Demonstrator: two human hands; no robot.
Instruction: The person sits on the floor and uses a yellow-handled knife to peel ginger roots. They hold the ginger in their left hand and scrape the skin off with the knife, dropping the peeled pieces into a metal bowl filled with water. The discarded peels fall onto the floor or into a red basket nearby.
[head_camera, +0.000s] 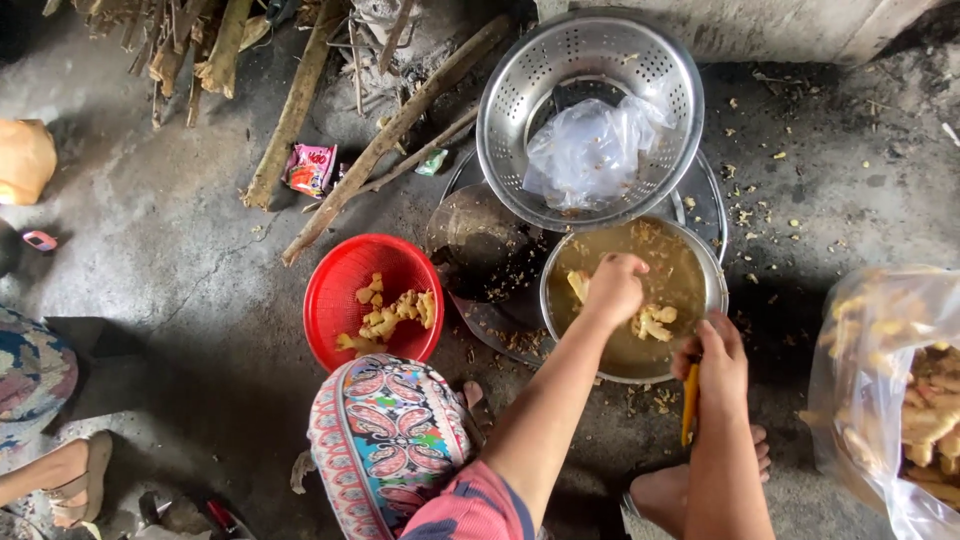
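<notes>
while soaking — pale knobbly ginger (652, 322)

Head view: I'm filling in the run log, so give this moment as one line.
left hand: dipped in metal bowl of murky water, on ginger pieces | right hand: gripping yellow-handled tool | red basket: holds peeled pieces

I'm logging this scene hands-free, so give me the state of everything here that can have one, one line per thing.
Left hand: closed, dipped in the metal bowl.
Right hand: shut on a yellow-handled tool.
Metal bowl: filled with murky water and ginger pieces.
Red basket: upright, partly filled with yellow pieces.
Colander: tilted, holding a crumpled clear bag.
Plastic sack: open, full of ginger.
</notes>
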